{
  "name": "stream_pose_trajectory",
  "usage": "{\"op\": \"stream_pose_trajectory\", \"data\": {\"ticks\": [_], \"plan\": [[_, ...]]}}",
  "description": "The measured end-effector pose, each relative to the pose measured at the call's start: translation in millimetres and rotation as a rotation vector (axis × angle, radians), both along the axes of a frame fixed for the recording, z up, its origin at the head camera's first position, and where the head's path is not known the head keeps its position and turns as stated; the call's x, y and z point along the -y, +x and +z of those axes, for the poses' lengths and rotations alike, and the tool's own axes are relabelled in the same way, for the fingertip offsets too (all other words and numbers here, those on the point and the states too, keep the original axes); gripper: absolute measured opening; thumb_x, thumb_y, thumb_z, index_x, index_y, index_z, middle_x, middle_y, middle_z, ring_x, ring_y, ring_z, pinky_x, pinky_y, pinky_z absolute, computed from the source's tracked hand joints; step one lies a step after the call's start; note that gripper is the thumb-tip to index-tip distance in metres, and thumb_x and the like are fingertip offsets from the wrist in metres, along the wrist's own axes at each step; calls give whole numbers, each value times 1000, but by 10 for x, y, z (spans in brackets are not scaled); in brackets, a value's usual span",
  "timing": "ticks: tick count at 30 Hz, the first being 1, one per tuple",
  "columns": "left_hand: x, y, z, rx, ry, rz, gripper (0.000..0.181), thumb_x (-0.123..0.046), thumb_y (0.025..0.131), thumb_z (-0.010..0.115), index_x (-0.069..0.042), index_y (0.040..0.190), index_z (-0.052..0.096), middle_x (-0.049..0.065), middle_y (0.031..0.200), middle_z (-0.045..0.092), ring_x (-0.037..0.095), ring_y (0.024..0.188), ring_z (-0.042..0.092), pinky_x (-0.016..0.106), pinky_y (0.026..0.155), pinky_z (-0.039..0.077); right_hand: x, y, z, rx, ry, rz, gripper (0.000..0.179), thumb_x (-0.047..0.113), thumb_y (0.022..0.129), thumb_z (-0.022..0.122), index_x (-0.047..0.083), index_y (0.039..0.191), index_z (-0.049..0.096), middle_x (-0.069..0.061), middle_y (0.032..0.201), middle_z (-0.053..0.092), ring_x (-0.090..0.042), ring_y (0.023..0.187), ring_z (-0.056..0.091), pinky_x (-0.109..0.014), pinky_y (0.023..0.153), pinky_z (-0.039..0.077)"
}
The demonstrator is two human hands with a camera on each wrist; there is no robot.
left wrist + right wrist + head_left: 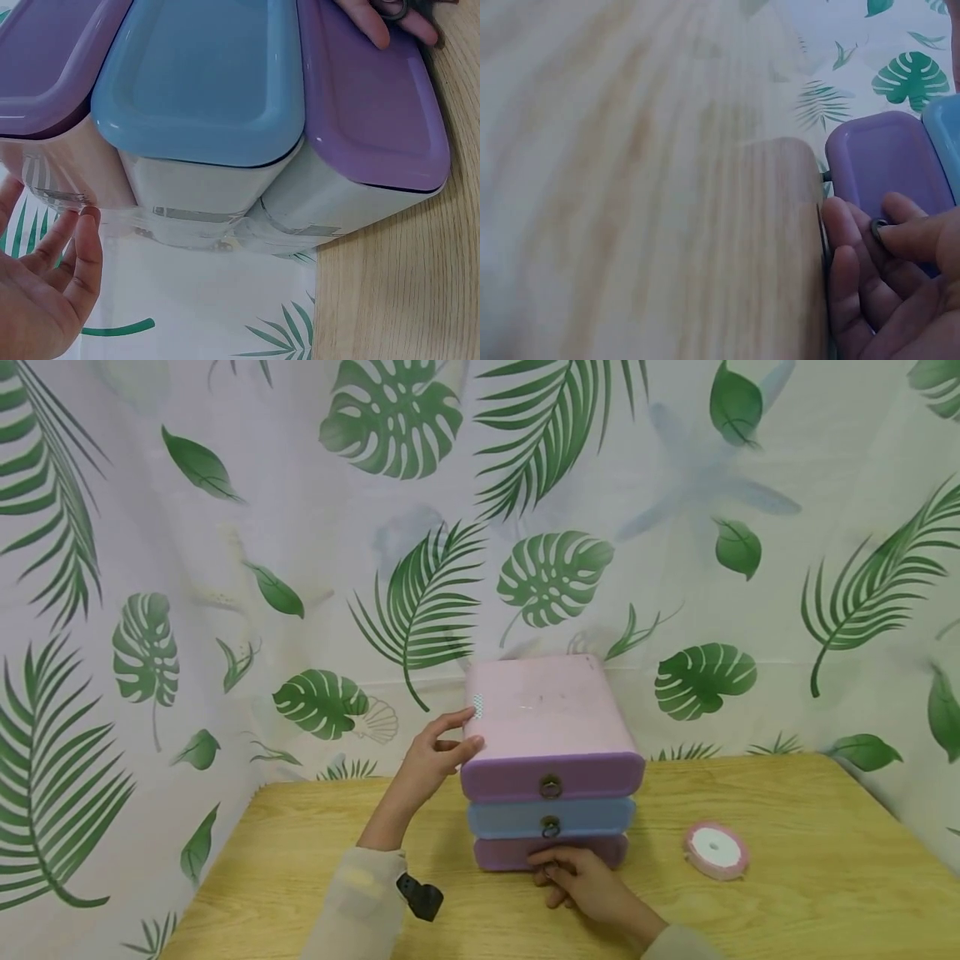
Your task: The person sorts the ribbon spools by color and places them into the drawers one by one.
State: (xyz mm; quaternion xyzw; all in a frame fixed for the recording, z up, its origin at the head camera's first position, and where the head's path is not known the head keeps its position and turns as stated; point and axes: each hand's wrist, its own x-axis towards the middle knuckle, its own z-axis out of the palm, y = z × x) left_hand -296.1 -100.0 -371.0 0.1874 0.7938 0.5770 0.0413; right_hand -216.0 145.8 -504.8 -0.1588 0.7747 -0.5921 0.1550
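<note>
1. Drawer unit (551,706): it stands on the wood-grain table (300,860), against the leaf-print backdrop (555,577); its back and right side are mostly hidden in the head view.
2. Three fronts show, all looking closed: a purple top drawer (495,781), a blue middle drawer (502,820) and a purple bottom drawer (498,855), the last partly covered by a hand.
3. The left hand (435,752) touches the unit's upper left side, thumb and fingers apart in a wide hold; some fingers are hidden behind others.
4. The right hand (588,885) pinches the bottom drawer's ring pull (877,225); fingers cover most of this ring in the head view, and it shows only partly from the right wrist.
5. A pink-and-white roll (716,850) lies right of the unit; its material is unclear.
6. The black object (422,897) at the left sleeve (360,902) is hard to identify.
</note>
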Motion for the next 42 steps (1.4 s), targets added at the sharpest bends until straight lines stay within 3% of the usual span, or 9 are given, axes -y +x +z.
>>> {"op": "stream_pose_trajectory", "data": {"ticks": [6, 14, 18, 24, 29, 35, 38, 40, 42], "plan": [[4, 13, 15, -1, -2, -6, 52, -37, 92, 64, -35, 141, 48, 2, 148, 42, 24, 115, 60, 54, 96, 47, 6, 62, 38, -5, 36, 15, 32, 0, 100, 42, -5, 127, 58, -16, 104, 66, -20, 68, 64, -27, 62, 54], [11, 26, 36, -12, -6, -5, 52, -36, 92, 64, -34, 142, 48, 3, 148, 42, 23, 112, 61, 47, 92, 50, -7, 153, 28, -24, 13, 38, 32, 2, 101, 44, -5, 128, 58, -21, 109, 67, -16, 70, 66, -25, 61, 53], [-2, 41, 36, -8, -11, -7, 52, -36, 92, 64, -34, 142, 48, 4, 148, 42, 24, 114, 60, 50, 93, 49, -19, 258, 23, 37, -36, 32, 31, 8, 101, 46, -2, 128, 59, -20, 112, 67, -12, 71, 66, -21, 58, 48], [1, 39, 22, -7, -24, -2, 51, -35, 92, 64, -36, 141, 48, 2, 148, 42, 22, 113, 60, 45, 91, 50, -38, 396, 47, 136, -132, 67, 35, 14, 101, 49, -4, 130, 57, -18, 115, 67, -9, 71, 64, -17, 55, 43], [-6, 29, 30, -2, -21, -9, 52, -36, 93, 63, -37, 141, 47, 1, 148, 42, 23, 114, 60, 49, 93, 48, -92, 489, 71, 160, -202, 143, 40, 17, 101, 49, -8, 132, 53, -17, 117, 65, -7, 76, 65, -16, 59, 46], [-2, 22, 24, -6, -23, -1, 52, -36, 93, 63, -37, 142, 47, 2, 148, 43, 23, 114, 60, 49, 92, 49, -117, 576, 20, 77, -328, 334, 45, 11, 102, 46, -23, 131, 41, -46, 121, 50, 0, 100, 65, -14, 82, 50], [0, 22, 20, -9, -30, 4, 51, -37, 93, 63, -37, 141, 47, 2, 147, 43, 23, 114, 60, 49, 92, 49, -107, 618, -46, 157, -456, 403, 44, 10, 101, 47, -23, 130, 43, -36, 123, 57, -1, 109, 63, -15, 90, 48], [-2, 21, 17, -10, -33, 10, 51, -39, 92, 63, -37, 141, 47, 2, 147, 43, 23, 115, 59, 50, 92, 48, -109, 634, -91, 214, -517, 440, 44, 11, 101, 48, -20, 132, 44, -17, 124, 65, -2, 110, 62, -17, 91, 48], [-2, 22, 15, -11, -34, 15, 51, -39, 92, 63, -37, 141, 48, 3, 147, 44, 24, 115, 59, 51, 92, 48, -102, 636, -142, 197, -541, 471, 44, 10, 100, 47, -22, 130, 45, 1, 124, 66, 0, 111, 61, -15, 91, 46]]}}
